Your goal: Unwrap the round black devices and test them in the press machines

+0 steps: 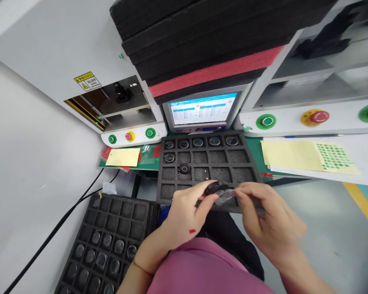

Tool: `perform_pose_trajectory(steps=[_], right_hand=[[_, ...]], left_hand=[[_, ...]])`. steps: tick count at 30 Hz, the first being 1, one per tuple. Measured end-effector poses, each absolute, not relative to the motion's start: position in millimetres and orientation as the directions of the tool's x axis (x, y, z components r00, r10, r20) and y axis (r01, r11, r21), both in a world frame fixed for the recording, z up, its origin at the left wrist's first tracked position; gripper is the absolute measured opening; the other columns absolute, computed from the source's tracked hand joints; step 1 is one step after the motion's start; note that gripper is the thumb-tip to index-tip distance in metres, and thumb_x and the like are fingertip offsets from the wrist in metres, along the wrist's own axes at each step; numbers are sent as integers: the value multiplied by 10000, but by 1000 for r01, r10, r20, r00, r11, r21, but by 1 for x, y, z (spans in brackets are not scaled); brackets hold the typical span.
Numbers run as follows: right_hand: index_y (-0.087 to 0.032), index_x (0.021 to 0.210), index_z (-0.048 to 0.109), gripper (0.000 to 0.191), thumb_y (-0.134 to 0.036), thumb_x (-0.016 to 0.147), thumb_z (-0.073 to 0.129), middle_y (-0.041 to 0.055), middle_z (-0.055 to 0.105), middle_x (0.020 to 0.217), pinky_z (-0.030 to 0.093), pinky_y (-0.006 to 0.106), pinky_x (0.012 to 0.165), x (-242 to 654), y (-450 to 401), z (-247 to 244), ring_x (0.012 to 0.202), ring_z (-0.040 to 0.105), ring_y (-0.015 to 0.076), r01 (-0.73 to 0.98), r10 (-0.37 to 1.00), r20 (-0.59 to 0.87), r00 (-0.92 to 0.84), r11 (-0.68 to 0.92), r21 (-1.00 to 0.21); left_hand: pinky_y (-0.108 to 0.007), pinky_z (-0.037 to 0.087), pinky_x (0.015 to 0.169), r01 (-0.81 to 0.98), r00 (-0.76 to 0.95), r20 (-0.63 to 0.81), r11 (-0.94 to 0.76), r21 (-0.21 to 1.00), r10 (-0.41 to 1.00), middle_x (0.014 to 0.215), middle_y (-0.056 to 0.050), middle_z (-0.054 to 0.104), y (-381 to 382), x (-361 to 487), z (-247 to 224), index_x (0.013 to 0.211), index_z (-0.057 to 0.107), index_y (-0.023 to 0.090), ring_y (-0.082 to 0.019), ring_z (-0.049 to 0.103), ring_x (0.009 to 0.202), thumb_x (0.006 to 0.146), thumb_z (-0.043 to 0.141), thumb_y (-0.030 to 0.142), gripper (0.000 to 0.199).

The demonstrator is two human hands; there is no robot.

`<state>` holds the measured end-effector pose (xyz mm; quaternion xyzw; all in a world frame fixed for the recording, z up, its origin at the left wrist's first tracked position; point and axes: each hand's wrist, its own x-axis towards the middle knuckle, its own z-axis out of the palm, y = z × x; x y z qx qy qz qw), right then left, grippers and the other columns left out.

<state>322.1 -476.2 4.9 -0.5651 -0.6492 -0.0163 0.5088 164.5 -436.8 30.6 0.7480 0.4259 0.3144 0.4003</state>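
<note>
A black foam tray of round, glass-topped watch-like pieces [135, 223] sits at lower left. The left hand [188, 210] pinches a small dark round piece [214, 188] between thumb and fingers, above the front edge of a second black foam tray [200, 157], which holds a top row of five round pieces and two more below. At right, the right hand's [268, 218] thumb and forefinger grip thin clear plastic film [226, 197] beside the dark piece.
</note>
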Motion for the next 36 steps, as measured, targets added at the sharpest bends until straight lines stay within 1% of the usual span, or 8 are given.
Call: perform_pose_trajectory(steps=[6,11,14,19,23,26,32,36], right_hand=[[-217,854,589,86,-197,932,560,-23,643,660,543,165,518,316,-476,-1,524,651,103,453,826,413,384,221,-864],[-218,885,600,42,-249,899,625,6,673,768,582,183,581,313,-473,-10,610,679,112,229,848,314,428,234,-945],[-226,1004,580,212,-269,835,700,21,687,843,603,221,630,316,-470,-11,703,692,137,118,857,283,431,257,-959],[-215,787,639,65,-200,830,686,-8,651,718,555,174,590,324,-466,-11,621,639,105,253,868,338,363,257,-933],[-208,724,648,117,-177,830,686,6,652,734,535,201,597,328,-471,-8,648,640,121,355,831,430,352,307,-883],[-210,729,665,103,-178,823,691,30,672,802,540,218,601,331,-483,-6,690,659,135,378,825,458,332,328,-865],[-205,693,631,313,-496,778,708,23,661,676,550,311,605,385,-475,-46,626,645,175,174,839,85,537,-12,-985],[-149,677,607,385,-496,788,729,-24,576,559,466,250,493,434,-431,-98,492,540,110,215,818,-48,574,-207,-954]], left_hand=[[-250,611,779,288,352,-31,-77,954,936,964,-93,776,-435,170,24,1093,696,103,-206,754,852,905,574,253,270],[-258,614,787,265,314,-55,-32,964,948,966,-91,777,-434,175,19,1079,701,112,-209,756,851,888,583,262,271],[-258,614,771,272,310,-80,-8,962,947,947,-88,777,-434,177,17,1072,702,116,-209,756,835,881,581,266,271],[-287,608,792,206,335,-142,74,976,931,930,-79,768,-432,182,14,1044,686,130,-204,745,829,849,640,321,276],[-305,613,640,-75,445,-311,381,922,840,747,-38,706,-423,191,4,871,600,139,-190,714,681,748,710,582,472],[-232,549,513,-195,546,-404,581,790,733,668,0,636,-418,201,-5,835,585,130,-131,645,556,655,782,601,541],[-187,490,508,-228,527,-466,646,728,711,759,-88,725,-416,205,-14,931,634,100,-109,634,557,633,826,485,524],[-187,479,522,-251,411,-454,577,777,790,816,-121,758,-415,194,-15,929,621,108,-102,634,556,670,802,453,468]])
